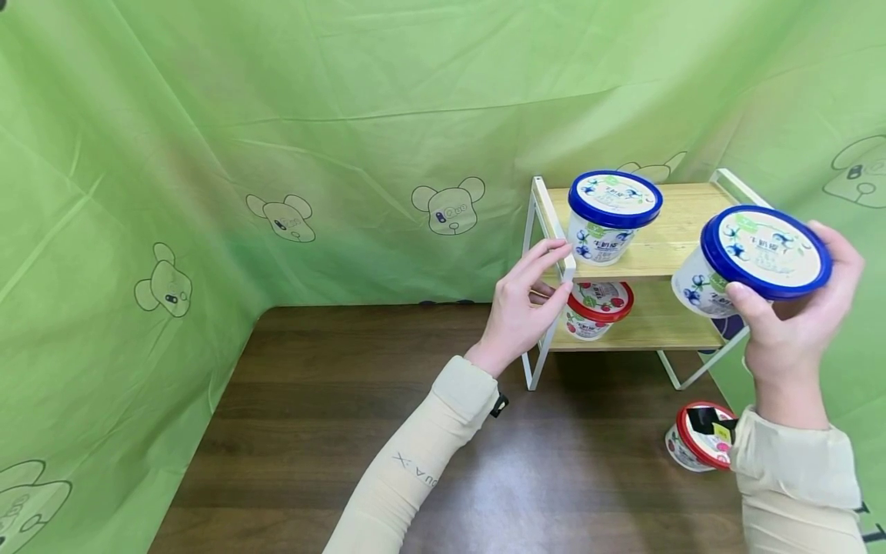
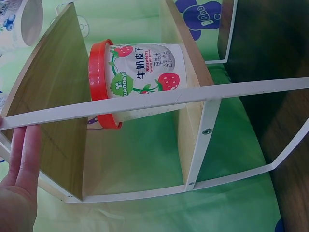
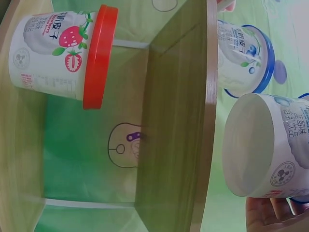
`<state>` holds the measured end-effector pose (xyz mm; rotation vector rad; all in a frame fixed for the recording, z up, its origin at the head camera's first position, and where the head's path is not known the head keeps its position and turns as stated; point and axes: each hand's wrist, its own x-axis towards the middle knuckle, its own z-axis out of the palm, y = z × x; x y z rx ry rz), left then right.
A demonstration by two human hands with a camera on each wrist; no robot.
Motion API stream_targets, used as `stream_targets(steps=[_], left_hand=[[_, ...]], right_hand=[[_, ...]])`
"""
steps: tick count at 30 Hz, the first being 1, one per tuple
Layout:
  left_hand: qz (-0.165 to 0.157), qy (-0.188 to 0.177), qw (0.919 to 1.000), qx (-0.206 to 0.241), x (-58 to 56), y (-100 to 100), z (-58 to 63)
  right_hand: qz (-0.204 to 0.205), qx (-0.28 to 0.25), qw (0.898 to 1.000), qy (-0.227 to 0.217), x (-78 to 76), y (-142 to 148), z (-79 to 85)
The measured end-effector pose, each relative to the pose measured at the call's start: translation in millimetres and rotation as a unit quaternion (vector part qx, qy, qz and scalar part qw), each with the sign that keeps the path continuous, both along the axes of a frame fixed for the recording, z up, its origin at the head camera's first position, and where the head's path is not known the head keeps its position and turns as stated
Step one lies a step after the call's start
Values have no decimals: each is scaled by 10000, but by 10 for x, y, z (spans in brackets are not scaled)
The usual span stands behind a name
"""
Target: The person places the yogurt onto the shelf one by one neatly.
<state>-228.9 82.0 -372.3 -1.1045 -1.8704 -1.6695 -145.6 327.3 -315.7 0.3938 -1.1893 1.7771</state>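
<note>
My right hand (image 1: 796, 338) grips a blue-lidded blueberry ice cream tub (image 1: 768, 250) around its side, tilted, in front of the upper shelf's right part. In the right wrist view the tub's white base (image 3: 248, 145) faces the camera. My left hand (image 1: 519, 308) touches the white frame (image 1: 547, 208) of the two-tier rack at its front left; in the left wrist view its fingers (image 2: 26, 154) lie straight against the bar. Another blue-lidded tub (image 1: 605, 231) stands upright on the upper shelf's left side. Below it, a red-lidded strawberry tub (image 1: 588, 323) sits on the lower shelf.
A red-lidded tub (image 1: 695, 438) with a black patch on its lid is on the brown wooden floor (image 1: 346, 431), near my right sleeve. Green cloth (image 1: 346, 154) with bear drawings hangs behind and beside the rack. The upper shelf board (image 1: 678, 231) is light wood.
</note>
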Motion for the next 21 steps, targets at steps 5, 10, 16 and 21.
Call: stream_targets(steps=[5, 10, 16, 21], left_hand=[[-6, 10, 10000, 4, -5, 0, 1], [-20, -3, 10000, -5, -7, 2, 0], [-3, -10, 10000, -10, -3, -2, 1], [3, -17, 10000, -23, -3, -2, 0]], right_hand=[[4, -24, 10000, 19, -59, 53, -1], [-36, -59, 10000, 9, -94, 95, 19], [-105, 107, 9999, -59, -117, 176, 62], [-302, 155, 9992, -203, -138, 216, 75]])
